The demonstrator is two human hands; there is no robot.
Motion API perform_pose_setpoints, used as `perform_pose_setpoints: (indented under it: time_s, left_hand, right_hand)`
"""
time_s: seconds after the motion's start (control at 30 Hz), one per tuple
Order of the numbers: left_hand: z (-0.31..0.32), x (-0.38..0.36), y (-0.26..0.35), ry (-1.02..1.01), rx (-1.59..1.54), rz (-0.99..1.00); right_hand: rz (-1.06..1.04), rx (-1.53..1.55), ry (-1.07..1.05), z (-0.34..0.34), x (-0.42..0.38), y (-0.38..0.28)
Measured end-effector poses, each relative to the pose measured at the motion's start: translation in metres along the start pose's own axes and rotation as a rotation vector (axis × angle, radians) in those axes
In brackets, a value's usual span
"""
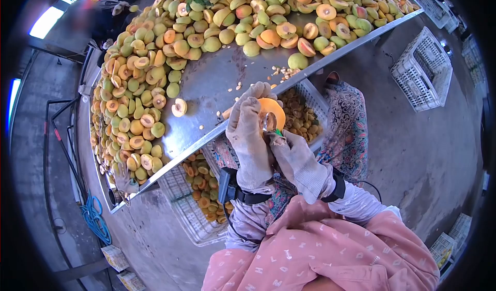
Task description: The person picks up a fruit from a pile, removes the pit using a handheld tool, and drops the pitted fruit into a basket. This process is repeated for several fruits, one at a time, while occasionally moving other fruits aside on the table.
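Peach half (277,110): in the head view, we have it in our gloved left hand (249,118), fingers curled round the fruit, just off the edge of the metal table (206,89). Our gloved right hand (295,156) is closed on a small metal tool (269,121), whose end meets the orange flesh; we judge the 2 hands come together so the left steadies while the right works. Below sits a crate (316,98) of cut fruit, probably kept within reach, like the heap (237,3) on the table.
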State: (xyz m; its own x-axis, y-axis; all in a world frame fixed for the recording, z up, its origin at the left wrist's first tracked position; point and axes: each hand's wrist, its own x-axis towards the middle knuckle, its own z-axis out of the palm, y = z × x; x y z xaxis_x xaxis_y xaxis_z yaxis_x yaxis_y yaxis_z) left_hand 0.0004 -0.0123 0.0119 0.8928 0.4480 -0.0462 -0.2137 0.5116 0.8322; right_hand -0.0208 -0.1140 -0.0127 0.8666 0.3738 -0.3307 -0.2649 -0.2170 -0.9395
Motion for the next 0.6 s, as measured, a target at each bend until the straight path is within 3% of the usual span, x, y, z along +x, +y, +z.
perform_pose_setpoints:
  time_s: [0.3, 0.4, 0.47, 0.57, 0.6]
  left_hand:
    - [0.007, -0.009, 0.007, 0.021, 0.224, 0.215]
    - [0.005, -0.005, 0.009, -0.015, 0.153, 0.172]
    - [0.011, -0.007, 0.019, 0.064, 0.466, 0.012]
    - [0.009, -0.007, 0.021, 0.046, 0.435, -0.048]
    - [0.008, -0.006, 0.019, 0.046, 0.437, -0.047]
  right_hand:
    - [-0.036, 0.077, -0.087, -0.001, 0.001, -0.006]
    - [-0.014, 0.117, -0.140, -0.002, 0.005, 0.001]
    - [0.006, 0.179, -0.180, -0.002, 0.003, 0.005]
    - [0.081, 0.245, -0.197, -0.007, -0.002, -0.006]
    - [0.199, 0.394, -0.278, -0.011, -0.003, -0.014]
